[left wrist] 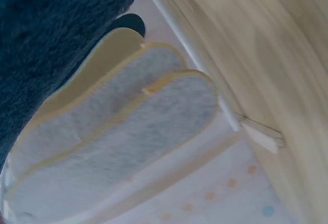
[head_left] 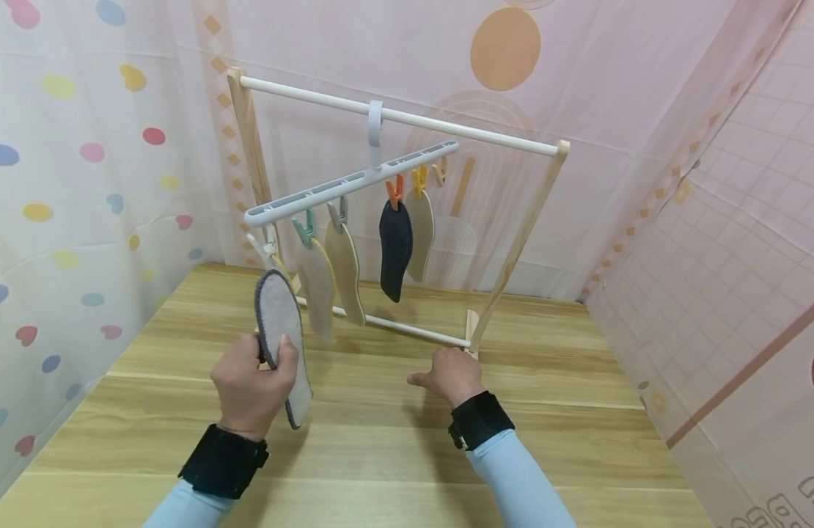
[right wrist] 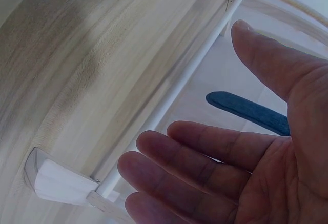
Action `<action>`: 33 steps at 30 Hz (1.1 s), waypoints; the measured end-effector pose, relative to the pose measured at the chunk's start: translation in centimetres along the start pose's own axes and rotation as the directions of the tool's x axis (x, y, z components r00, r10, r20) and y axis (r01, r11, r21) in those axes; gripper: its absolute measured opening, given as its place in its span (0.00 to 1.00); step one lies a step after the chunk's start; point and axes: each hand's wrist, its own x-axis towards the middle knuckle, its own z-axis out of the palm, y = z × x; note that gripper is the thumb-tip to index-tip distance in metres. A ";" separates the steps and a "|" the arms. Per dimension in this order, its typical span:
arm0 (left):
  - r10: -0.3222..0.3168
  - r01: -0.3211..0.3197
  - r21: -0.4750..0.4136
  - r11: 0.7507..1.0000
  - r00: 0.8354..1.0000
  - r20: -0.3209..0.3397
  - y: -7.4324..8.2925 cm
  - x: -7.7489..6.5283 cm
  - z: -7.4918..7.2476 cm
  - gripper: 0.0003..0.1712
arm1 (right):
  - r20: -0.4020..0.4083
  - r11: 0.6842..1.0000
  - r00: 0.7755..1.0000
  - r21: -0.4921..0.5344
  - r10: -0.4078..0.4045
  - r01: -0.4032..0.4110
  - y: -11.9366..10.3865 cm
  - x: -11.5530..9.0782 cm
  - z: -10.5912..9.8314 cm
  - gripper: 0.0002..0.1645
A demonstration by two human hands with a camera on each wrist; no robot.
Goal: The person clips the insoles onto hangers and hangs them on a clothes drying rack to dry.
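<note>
My left hand (head_left: 248,389) grips a shoe insole (head_left: 280,312) upright, thumb on its pale grey face; the edge is dark. In the left wrist view its fuzzy dark side (left wrist: 56,24) fills the upper left corner. Just behind it, insoles hang from clips on a grey hanger (head_left: 314,196): a grey-white insole (head_left: 314,286), a beige insole (head_left: 345,275), a dark insole (head_left: 397,249) and another beige insole (head_left: 421,235). One more, under the white clip (head_left: 265,246), is mostly hidden. My right hand (head_left: 455,375) holds nothing, fingers loosely extended, near the rack's lower right corner.
A wooden rack with a white top rod (head_left: 473,133) carries the hanger by its hook (head_left: 375,125). A white lower rod (head_left: 413,331) runs close above the wooden table (head_left: 380,455). Patterned curtains (head_left: 83,183) enclose the back and sides. A light brown clip (head_left: 440,171) hangs at the hanger's far end.
</note>
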 end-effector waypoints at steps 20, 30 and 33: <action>-0.065 0.057 0.074 0.996 0.991 0.117 -0.8 1.3 -0.1 0.19 | -0.034 0.999 0.999 -0.040 -0.007 0.005 0.0 -0.2 -0.3 0.35; -0.049 0.049 0.001 0.999 0.984 0.171 -0.2 0.8 0.7 0.16 | -0.036 1.000 0.999 -0.015 -0.023 0.023 0.2 -0.1 -0.5 0.35; -0.043 0.042 0.009 0.999 0.975 0.216 0.0 0.9 0.9 0.15 | -0.051 0.999 0.998 -0.020 -0.039 0.038 0.4 0.1 -0.7 0.37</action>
